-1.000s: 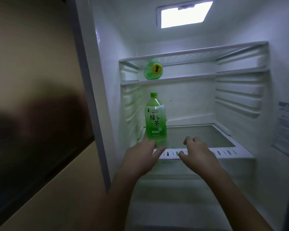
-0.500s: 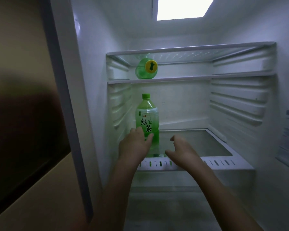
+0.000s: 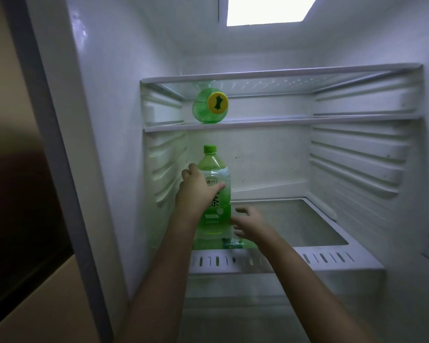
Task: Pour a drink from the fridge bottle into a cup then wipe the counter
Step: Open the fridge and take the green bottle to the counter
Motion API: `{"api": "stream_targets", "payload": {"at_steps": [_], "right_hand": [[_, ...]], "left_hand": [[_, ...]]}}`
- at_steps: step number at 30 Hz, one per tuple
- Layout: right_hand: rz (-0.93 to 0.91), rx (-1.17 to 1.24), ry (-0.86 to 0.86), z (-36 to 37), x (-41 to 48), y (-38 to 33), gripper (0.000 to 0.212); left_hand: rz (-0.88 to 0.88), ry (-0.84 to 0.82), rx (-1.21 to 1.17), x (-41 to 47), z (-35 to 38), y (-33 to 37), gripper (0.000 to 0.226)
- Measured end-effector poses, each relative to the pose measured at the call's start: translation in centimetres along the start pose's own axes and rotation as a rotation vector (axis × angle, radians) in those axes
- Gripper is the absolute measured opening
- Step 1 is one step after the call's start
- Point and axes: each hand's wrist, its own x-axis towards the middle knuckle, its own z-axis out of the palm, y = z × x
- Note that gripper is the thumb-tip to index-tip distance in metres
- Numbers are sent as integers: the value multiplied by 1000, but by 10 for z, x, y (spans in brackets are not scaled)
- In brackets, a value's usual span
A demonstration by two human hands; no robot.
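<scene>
A green tea bottle [image 3: 216, 194] with a green cap stands upright at the left of the fridge's lower glass shelf [image 3: 297, 224]. My left hand [image 3: 196, 191] wraps around the bottle's upper label from the left, thumb across the front. Beside the bottle's lower right hovers my right hand [image 3: 250, 224], fingers spread, close to the base but not clearly touching. No cup or counter is in view.
A second green bottle [image 3: 209, 106] lies on its side on the upper shelf, its yellow cap facing me. The fridge's left wall [image 3: 114, 144] is close beside the standing bottle. A slotted white shelf front [image 3: 320, 258] runs below my wrists.
Both hands have reached deeper into the fridge. My left hand rose from the shelf edge and closed around the bottle; my right hand moved in toward its base.
</scene>
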Motion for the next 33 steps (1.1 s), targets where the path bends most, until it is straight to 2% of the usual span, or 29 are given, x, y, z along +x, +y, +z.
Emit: {"api": "stream_targets", "payload": {"at_steps": [7, 11, 15, 20, 24, 27, 30, 33], "right_hand": [[51, -43, -8, 12, 10, -1, 50], [67, -60, 3, 13, 8, -4, 50], [71, -64, 3, 13, 6, -6, 50], [58, -61, 7, 9, 2, -7, 45], [21, -24, 14, 1, -6, -2, 36], [22, 39, 40, -11, -16, 2, 30], [68, 86, 60, -28, -29, 4, 38], [104, 130, 17, -39, -47, 2, 26]], "left_hand": [[-87, -75, -397, 8, 5, -13, 101], [-122, -44, -442, 10, 9, -17, 120], [-139, -10, -359, 8, 4, -16, 102], [-135, -8, -411, -2, 2, -12, 98], [-61, 79, -363, -21, 5, 2, 74], [-15, 95, -345, -36, 2, 11, 69], [36, 72, -277, -51, -3, 25, 70], [56, 27, -295, -69, -9, 40, 69]]}}
